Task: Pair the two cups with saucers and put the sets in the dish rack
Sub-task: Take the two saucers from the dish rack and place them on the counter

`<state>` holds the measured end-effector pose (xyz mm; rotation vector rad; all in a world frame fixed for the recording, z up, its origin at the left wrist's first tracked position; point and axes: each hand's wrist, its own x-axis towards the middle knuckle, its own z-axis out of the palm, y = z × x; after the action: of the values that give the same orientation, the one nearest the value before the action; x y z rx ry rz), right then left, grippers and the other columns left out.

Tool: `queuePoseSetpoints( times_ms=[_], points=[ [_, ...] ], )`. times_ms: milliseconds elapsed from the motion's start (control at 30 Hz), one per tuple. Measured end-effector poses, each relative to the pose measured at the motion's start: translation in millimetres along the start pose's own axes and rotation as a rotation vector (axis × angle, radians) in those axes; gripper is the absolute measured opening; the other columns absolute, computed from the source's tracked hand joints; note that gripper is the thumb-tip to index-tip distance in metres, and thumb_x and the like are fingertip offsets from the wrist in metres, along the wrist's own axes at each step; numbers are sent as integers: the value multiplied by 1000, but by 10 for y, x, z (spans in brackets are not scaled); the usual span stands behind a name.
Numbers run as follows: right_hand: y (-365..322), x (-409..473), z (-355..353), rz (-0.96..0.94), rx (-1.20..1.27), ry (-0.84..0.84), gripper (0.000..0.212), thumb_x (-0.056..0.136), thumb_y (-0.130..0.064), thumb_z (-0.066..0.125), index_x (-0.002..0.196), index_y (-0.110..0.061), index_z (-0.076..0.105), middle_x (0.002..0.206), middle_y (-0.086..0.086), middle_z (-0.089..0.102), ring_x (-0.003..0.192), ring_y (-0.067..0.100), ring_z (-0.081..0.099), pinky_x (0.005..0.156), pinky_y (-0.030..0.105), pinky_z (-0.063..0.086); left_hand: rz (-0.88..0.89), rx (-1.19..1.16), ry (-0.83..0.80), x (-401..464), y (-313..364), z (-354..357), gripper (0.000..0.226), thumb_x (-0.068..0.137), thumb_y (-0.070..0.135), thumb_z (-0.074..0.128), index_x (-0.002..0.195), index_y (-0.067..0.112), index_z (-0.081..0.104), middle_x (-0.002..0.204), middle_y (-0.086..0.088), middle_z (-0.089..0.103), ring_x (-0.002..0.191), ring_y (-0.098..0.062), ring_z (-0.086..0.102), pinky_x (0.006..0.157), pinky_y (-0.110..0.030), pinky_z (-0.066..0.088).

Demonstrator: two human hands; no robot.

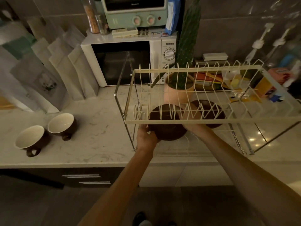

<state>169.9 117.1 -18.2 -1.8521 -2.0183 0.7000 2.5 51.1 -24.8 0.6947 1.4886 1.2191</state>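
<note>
The dish rack's upper wire tier (211, 95) is overhanging the lower shelf, crowding both hands beneath it. Open marble countertop (101, 137) is lying between rack and two cups (45, 132).

The kitchen I look down on is dim and warm-toned. Glare spots dot the glossy pale countertop (259, 136) at my right. Edges bend and blur.

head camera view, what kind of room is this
Most likely a home kitchen. A microwave with a small oven on top stands on a marble-look counter, beside a wire dish rack and two cups.
</note>
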Motion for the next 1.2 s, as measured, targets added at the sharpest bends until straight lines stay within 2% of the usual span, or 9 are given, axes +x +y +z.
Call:
queuePoseSetpoints(
  times_ms=[100, 200, 400, 600, 767, 933, 1067, 1133, 1200],
  points=[
    [-90, -27, -1, -105, 52, 119, 15, 99, -16, 44, 88, -15, 54, 78, -6, 56, 75, 8, 51, 75, 22, 38, 9, 35, -31, -205, -25, -82, 54, 92, -7, 47, 139, 20, 44, 127, -8, 55, 115, -28, 59, 62, -21, 60],
    [-28, -172, 17, -59, -57, 129, 24, 99, -27, 44, 104, -11, 62, 100, 8, 67, 95, 25, 64, 77, 30, 45, -4, 55, -63, -382, -94, -181, 54, 93, -7, 46, 140, 19, 43, 128, -7, 55, 114, -25, 60, 61, -19, 59],
    [-95, -479, 57, -37, -126, 154, 25, 96, -31, 50, 107, -15, 66, 105, 6, 70, 98, 26, 65, 73, 32, 46, -3, 118, -85, -701, -194, -384, 50, 94, -5, 46, 139, 19, 44, 130, -9, 55, 108, -25, 63, 60, -19, 58],
    [-279, -743, 206, -64, -105, 86, 27, 95, -33, 52, 107, -13, 64, 97, 5, 66, 85, 19, 58, 70, 28, 41, 18, 170, -84, -922, -226, -718, 48, 95, -3, 46, 137, 20, 46, 122, -2, 56, 108, -24, 63, 60, -20, 59],
    [-502, -937, 397, -73, -50, -39, 26, 94, -37, 52, 102, -14, 60, 92, 6, 67, 73, 21, 66, 69, 42, 59, 52, 282, -40, -1051, -225, -1108, 45, 96, -1, 46, 134, 21, 49, 121, -3, 59, 91, -17, 65, 56, -17, 57],
    [-739, -1108, 592, -85, 54, -168, 20, 97, -35, 50, 95, -15, 55, 75, 4, 69, 43, 11, 65, 39, 18, 48, 35, 371, 17, -1082, -204, -1469, 43, 96, 4, 46, 134, 24, 50, 117, -2, 64, 86, -11, 66, 57, -18, 57],
    [-949, -1160, 756, -64, 190, -256, 18, 96, -34, 52, 98, -16, 56, 74, 2, 69, 46, 16, 69, 53, 34, 60, -10, 349, 76, -1066, -195, -1759, 46, 96, 2, 45, 138, 22, 46, 109, 2, 66, 87, -9, 65, 62, -22, 58],
    [-1066, -1149, 827, -54, 253, -280, 17, 96, -32, 53, 99, -15, 57, 79, 3, 69, 50, 17, 70, 54, 36, 61, -32, 339, 112, -1025, -168, -1911, 49, 96, 3, 45, 142, 19, 42, 121, -4, 63, 89, -10, 63, 62, -21, 57],
    [-1190, -1143, 893, -50, 305, -302, 13, 97, -28, 53, 99, -16, 56, 86, 3, 69, 53, 18, 71, 54, 33, 61, -45, 318, 140, -969, -124, -2054, 46, 96, 3, 45, 140, 18, 45, 118, -3, 64, 89, -10, 63, 60, -20, 56]
  ],
)
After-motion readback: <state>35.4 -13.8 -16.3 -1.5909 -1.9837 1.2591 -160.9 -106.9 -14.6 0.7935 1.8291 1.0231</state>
